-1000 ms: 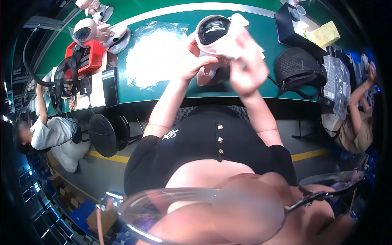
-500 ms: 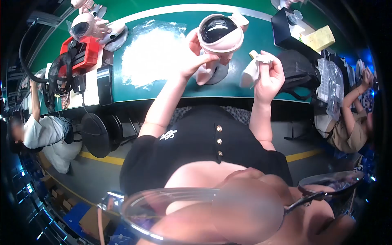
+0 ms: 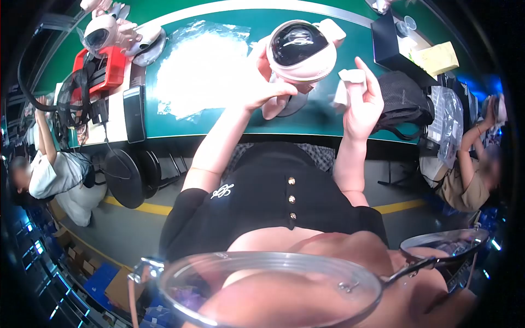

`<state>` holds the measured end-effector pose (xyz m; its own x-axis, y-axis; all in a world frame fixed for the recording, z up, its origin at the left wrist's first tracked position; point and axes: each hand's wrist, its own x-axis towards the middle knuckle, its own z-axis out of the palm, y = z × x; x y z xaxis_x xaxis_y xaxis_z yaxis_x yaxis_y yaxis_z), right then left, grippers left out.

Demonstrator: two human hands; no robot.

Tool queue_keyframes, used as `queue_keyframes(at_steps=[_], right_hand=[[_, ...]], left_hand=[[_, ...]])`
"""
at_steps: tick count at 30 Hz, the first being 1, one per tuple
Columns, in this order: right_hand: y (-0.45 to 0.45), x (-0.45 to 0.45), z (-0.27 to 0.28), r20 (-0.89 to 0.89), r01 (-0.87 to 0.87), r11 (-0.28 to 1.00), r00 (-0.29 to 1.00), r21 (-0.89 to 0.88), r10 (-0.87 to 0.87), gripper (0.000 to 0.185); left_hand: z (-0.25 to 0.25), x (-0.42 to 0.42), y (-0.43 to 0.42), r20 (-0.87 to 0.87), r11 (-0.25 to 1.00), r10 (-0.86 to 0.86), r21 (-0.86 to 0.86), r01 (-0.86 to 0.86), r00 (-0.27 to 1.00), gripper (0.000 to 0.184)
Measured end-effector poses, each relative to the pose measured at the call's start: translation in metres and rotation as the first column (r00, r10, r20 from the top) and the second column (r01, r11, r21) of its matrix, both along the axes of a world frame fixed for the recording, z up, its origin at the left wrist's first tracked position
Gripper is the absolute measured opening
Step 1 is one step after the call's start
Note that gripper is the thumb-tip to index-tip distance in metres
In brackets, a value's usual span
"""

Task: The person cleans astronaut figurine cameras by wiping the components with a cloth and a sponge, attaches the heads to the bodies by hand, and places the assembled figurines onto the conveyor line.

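Note:
An astronaut figure [image 3: 328, 57] in pale pink and white, with a glossy black visor, stands on the green table. Its head faces up toward me, and its lower body and base are partly hidden beneath. My left hand [image 3: 262, 90] is closed around the near left side of the figure, thumb below the head. A white cloth [image 3: 343, 93] hangs from my right hand [image 3: 363, 112], which grips it a little right of the figure, apart from it. That hand's forefinger points up.
Clear plastic wrap [image 3: 202, 71] lies left of the figure. Farther left are a red bin [image 3: 115, 68], a black phone-like slab [image 3: 134, 113] and more astronaut figures [image 3: 101, 35]. To the right sit a black backpack [image 3: 404, 101] and a black box [image 3: 385, 41]. People work at both sides.
My right forefinger has straightened upward, and the cloth has shifted in that hand. The small yellowish thing beside the cloth no longer shows. My left hand stays on the figure; the view has shifted slightly.

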<state>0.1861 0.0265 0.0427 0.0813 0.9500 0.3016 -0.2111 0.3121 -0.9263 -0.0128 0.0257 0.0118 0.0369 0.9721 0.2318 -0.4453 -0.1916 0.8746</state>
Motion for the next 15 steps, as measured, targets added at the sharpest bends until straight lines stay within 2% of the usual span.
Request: queue_keyframes(at_steps=[3, 6, 10, 13, 15], right_hand=[[0.011, -0.006, -0.003, -0.095, 0.095, 0.990, 0.992, 0.101, -0.086, 0.023], [0.016, -0.007, -0.004, -0.085, 0.081, 0.989, 0.994, 0.127, -0.071, 0.019], [0.013, -0.013, 0.002, -0.029, 0.008, 0.993, 1.000, 0.115, -0.005, 0.029], [0.008, -0.017, 0.005, 0.163, -0.092, 0.968, 0.985, 0.234, 0.054, 0.048], [0.006, -0.023, 0.006, 0.157, -0.050, 0.979, 0.987, 0.198, 0.018, 0.055]], left_hand=[[0.003, 0.001, 0.001, -0.013, 0.999, -0.012, -0.045, 0.012, 1.000, 0.095], [0.011, 0.001, 0.001, 0.018, 0.998, -0.031, -0.058, 0.032, 0.999, 0.095], [0.028, 0.004, 0.001, -0.020, 1.000, 0.005, -0.020, -0.005, 1.000, 0.089], [0.025, 0.004, 0.007, -0.297, 0.976, 0.172, 0.183, -0.121, 0.939, 0.081], [0.028, 0.007, 0.006, -0.439, 0.944, 0.315, 0.237, -0.230, 0.841, 0.076]])
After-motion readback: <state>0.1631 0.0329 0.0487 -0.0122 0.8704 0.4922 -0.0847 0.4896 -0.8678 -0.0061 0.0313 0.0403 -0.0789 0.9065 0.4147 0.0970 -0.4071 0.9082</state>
